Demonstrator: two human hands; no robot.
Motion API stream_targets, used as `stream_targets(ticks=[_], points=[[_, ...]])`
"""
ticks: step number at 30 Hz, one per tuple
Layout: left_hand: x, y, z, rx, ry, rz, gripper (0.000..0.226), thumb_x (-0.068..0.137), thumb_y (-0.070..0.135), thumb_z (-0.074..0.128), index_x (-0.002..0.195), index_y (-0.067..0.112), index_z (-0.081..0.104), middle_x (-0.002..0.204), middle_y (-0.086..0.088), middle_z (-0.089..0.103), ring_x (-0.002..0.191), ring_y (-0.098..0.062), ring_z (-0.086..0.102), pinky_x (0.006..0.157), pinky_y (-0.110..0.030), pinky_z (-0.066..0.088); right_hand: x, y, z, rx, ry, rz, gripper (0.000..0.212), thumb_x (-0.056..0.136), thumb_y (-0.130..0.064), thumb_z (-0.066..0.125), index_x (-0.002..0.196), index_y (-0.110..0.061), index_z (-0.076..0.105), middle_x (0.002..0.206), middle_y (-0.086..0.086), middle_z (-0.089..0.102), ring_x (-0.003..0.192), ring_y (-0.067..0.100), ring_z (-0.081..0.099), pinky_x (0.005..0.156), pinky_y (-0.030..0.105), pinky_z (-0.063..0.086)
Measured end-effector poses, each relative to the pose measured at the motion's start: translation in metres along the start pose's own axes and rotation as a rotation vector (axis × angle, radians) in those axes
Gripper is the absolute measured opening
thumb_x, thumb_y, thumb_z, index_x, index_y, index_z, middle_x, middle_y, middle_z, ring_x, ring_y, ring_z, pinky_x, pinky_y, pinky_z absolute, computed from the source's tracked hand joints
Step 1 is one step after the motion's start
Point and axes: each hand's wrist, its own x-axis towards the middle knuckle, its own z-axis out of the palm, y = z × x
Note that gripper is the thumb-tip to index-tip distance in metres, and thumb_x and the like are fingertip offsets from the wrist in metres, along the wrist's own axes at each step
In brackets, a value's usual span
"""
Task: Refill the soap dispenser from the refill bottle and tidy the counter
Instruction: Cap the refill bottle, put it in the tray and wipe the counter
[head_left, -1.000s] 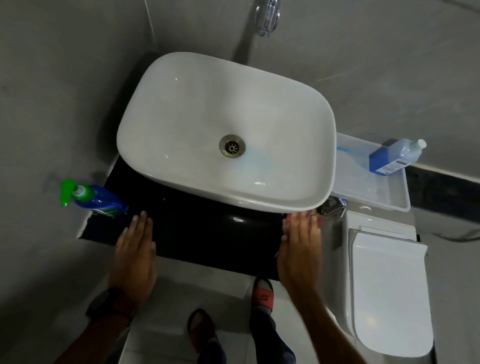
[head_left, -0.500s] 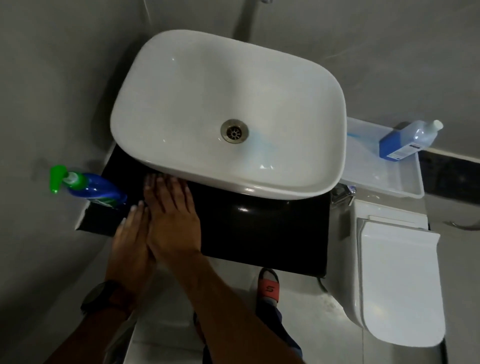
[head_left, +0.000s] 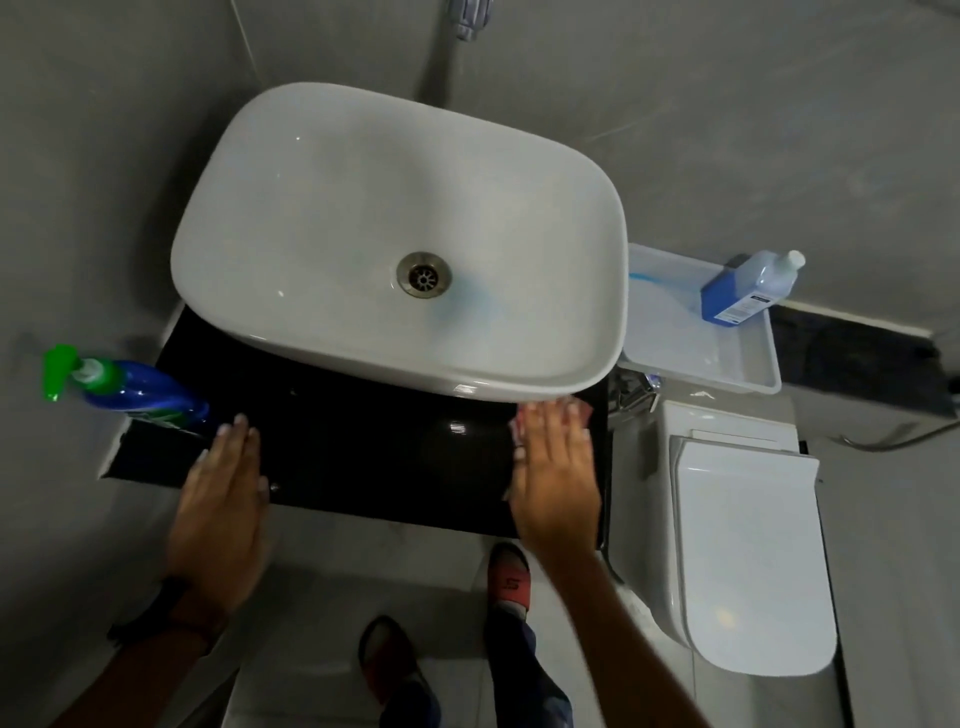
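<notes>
A blue soap dispenser (head_left: 140, 392) with a green pump stands at the left end of the black counter (head_left: 363, 447). The blue refill bottle (head_left: 740, 291), white-capped, lies in a clear tray (head_left: 696, 366) right of the sink. My left hand (head_left: 223, 493) lies flat and open on the counter's front left, just right of the dispenser. My right hand (head_left: 556, 467) presses flat on a pink cloth (head_left: 580, 404) at the counter's right end, under the basin's rim. Most of the cloth is hidden beneath the hand.
A white basin (head_left: 249, 332) with a metal drain covers most of the counter's back. A tap (head_left: 467, 15) juts from the grey wall above. A white toilet (head_left: 753, 545) with its lid down stands right of the counter. My feet are on the floor below.
My right hand slid left along the counter until it was beside my left hand, then swept back to the right end. My left hand stayed in place.
</notes>
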Motion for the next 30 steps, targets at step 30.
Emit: stream_targets(ticks=[30], points=[[0.002,-0.008,0.007,-0.023,-0.031,-0.039,0.065,0.089,0.013,0.033,0.152,0.001,0.021,0.161,-0.016,0.024,0.150,-0.031,0.021,0.120,-0.050,0.023,0.031,-0.244,0.058,0.268,-0.009,-0.427,0.059,0.103,-0.029,0.041,0.160,-0.018,0.032,0.166,0.005,0.037,0.158,0.028,0.021,0.128,0.048,0.015]])
